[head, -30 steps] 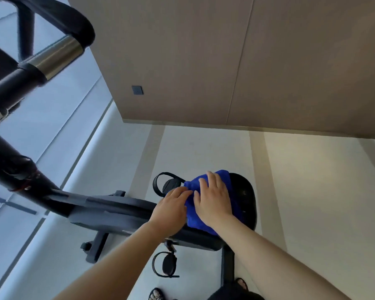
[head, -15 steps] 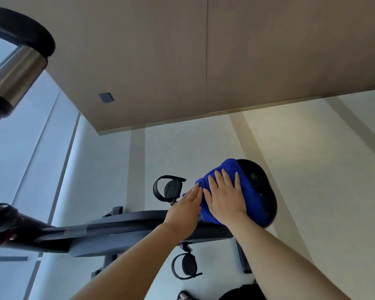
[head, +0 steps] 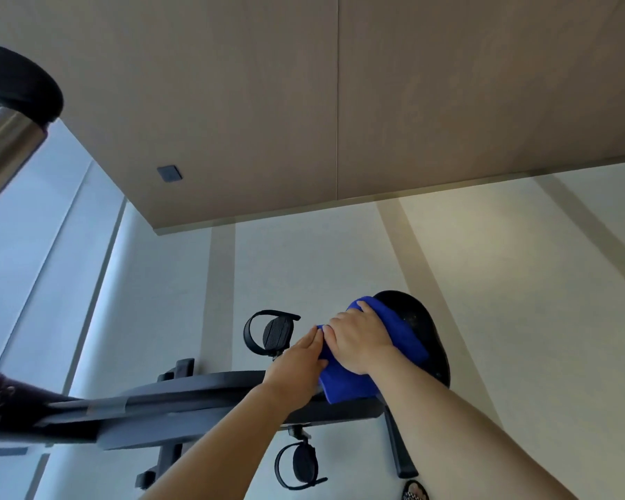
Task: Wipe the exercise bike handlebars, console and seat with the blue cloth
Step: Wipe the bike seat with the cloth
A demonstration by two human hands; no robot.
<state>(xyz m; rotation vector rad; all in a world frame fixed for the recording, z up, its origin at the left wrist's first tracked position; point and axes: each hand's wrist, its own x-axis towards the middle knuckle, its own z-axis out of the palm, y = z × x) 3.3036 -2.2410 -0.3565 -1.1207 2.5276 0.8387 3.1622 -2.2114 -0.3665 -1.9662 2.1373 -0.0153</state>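
Chrome and black foam are seen at the far left, where one end of the handlebar (head: 11, 113) juts in from the upper left edge. Below it, the dark frame (head: 181, 402) of the exercise bike is laid with its long axis running roughly left to right across the lower part of the view. A strapped pedal (head: 273, 333) is seen above the frame and a second pedal (head: 300, 465) below it. No console is seen, and no brand, label or readable writing can be made out on the bike.

Next, the left hand (head: 296, 369) is laid flat, fingers extended and together, with its fingertips touching the near left edge of the blue cloth (head: 347, 380); nothing is gripped by it. The cloth is draped over the black seat (head: 423, 326) at the right end of the frame, its long axis running from lower left to upper right, along the seat. The right hand (head: 359, 341) is pressed palm-down on top of the cloth, fingers curled over the folds, so that the cloth is held against the seat. Only the right rim of the seat is left uncovered.
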